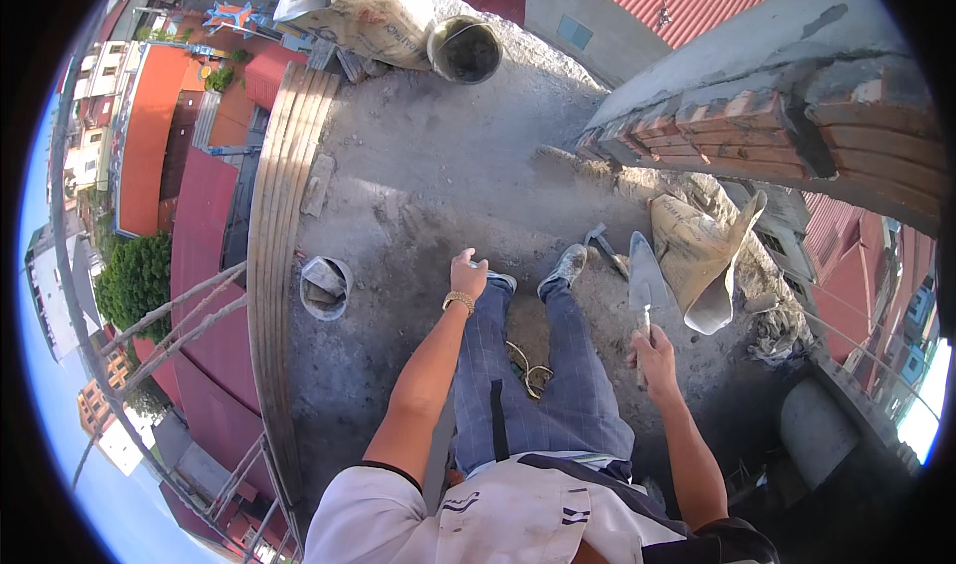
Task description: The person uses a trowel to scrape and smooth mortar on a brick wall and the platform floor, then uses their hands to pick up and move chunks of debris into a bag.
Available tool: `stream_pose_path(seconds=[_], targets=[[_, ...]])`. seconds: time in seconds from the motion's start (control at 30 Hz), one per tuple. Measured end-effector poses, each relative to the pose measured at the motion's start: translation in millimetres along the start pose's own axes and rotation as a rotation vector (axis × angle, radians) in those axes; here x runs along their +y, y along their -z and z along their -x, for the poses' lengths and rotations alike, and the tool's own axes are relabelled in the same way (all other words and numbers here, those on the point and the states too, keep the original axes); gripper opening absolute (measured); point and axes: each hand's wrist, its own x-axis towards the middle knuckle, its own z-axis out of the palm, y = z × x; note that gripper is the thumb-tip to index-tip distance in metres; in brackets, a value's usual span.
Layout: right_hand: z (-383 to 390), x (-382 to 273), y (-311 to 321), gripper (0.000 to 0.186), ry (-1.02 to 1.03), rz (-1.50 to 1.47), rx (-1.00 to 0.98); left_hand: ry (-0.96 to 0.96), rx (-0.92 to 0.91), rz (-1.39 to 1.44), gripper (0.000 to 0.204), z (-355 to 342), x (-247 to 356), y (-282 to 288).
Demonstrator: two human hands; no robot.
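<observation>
My right hand (653, 359) is wrapped round the handle of a pointing trowel (647, 277). Its grey blade points away from me, beside an open, dirty sack (693, 255). Out in front of my knees is my left hand (468, 274), with a gold-coloured band (459, 299) on the wrist. Its fingers are curled in, and whatever they may hold is hidden. A hammer (605, 249) lies on the floor between my foot and the trowel. To the left of my left hand stands a white bucket (326, 288) with a grey tool or scrap inside.
A dark bucket (466, 50) stands at the far side by a stacked sack (378, 16). Stacked boards (284, 186) line the left edge, with rooftops far below. A brick wall (757, 131) rises at right. Coiled cord (530, 370) lies between my legs; dusty concrete (438, 186) spreads ahead.
</observation>
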Motion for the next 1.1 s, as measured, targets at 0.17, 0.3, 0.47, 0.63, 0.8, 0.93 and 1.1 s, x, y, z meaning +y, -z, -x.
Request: stream_pose_path(seconds=[0.17,0.3,0.47,0.63,0.8,0.93,1.1], targets=[[-161.8,56.7,-114.1,0.050,0.114,0.683,-0.031,0.400,0.287,0.393,0.039,17.4,-182.0,49.6],[-326.0,77.3,-188.5,0.062,0.229,0.979,-0.040,0.528,0.331,0.582,0.040,8.7,-207.6,18.9],[-535.3,100.1,-299.6,0.055,0.452,0.878,0.221,0.618,0.359,0.593,0.055,-56.3,-293.5,-75.0],[-601.0,145.1,-464.4,0.054,0.346,0.594,0.262,0.534,0.412,0.286,0.072,-150.3,-363.6,-139.0],[-548.4,201.3,-562.9,0.057,0.672,0.899,-0.082,0.403,0.553,0.043,0.090,-243.0,-391.2,-176.5],[-579.5,125.4,-598.4,0.051,0.920,1.028,-0.298,0.326,0.618,-0.052,0.096,-283.9,-390.2,-186.4],[-745.7,-76.5,-650.7,0.037,1.625,1.427,-0.321,0.165,0.735,-0.083,0.095,-370.7,-357.1,-181.2]])
